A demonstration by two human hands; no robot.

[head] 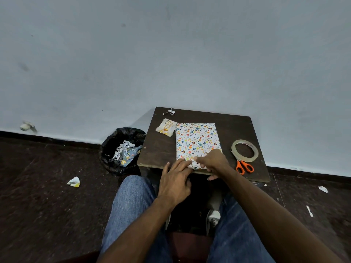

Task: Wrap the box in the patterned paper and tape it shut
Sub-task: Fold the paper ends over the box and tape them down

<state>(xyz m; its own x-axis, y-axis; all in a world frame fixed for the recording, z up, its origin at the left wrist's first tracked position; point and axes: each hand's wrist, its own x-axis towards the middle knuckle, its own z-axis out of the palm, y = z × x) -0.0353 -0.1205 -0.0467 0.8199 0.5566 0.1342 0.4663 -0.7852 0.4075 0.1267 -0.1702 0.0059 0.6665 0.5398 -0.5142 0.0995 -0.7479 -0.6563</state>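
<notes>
On the dark brown wooden worktop (237, 128) lies the flat rectangular box wrapped in white paper with coloured egg shapes (197, 142), its near end pressed by the left hand (175, 180), grip loosely spread, and the right hand (213, 161), fingers curled against the paper.

White paper (196, 141) with multicoloured eggs and hearts, orange-handled scissors (244, 166), dark brown table (161, 147).

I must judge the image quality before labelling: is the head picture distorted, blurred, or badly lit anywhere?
Head view: wide-angle bending curves the skirting line and leans the table; light is dim and even, without glare; the wrapped box, tape roll and scissors are sharp; both hands, left and right, look slightly soft.
</notes>
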